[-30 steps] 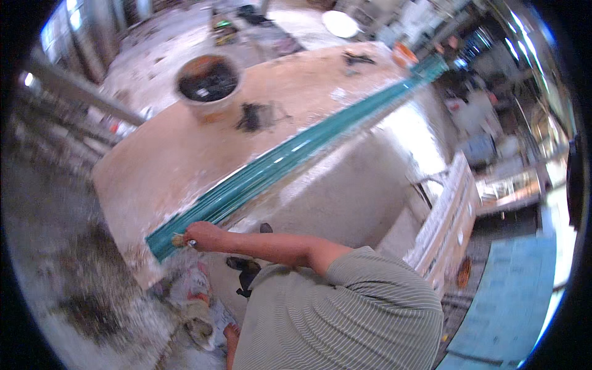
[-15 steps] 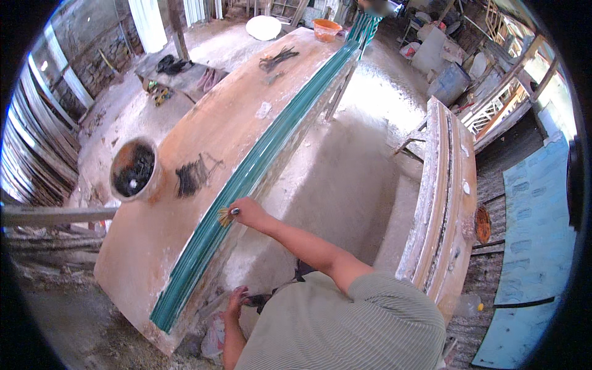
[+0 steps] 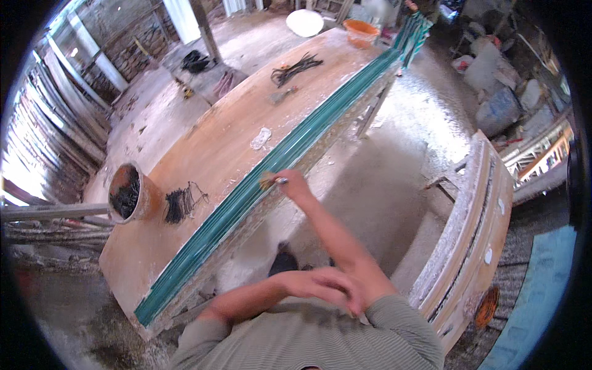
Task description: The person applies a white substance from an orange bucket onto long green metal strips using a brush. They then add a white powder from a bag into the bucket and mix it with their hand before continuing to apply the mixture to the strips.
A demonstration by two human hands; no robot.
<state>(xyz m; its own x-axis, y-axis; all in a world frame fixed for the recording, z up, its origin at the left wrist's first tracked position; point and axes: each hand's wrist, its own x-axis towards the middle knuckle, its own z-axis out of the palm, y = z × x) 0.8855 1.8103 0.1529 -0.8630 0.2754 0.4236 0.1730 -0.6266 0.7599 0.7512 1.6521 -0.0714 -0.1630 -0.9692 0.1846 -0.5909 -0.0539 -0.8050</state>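
With my right hand (image 3: pixel 295 188) pinched on a small brush (image 3: pixel 269 180) against the teal strips (image 3: pixel 259 188) along the worktop (image 3: pixel 209 154) edge and my left hand (image 3: pixel 320 285) loosely curled, empty, at my chest, I reckon overreaching could drag the brush off-line.

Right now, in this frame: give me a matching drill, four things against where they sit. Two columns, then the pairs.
Things:
1. right hand
2. left hand
3. bucket
4. orange bowl

Places:
A. far end of the table
B. at the green strips, holding a brush
C. table's left edge, beside a wire bundle
D. on the right forearm

Pairs: 1-B, 2-D, 3-C, 4-A
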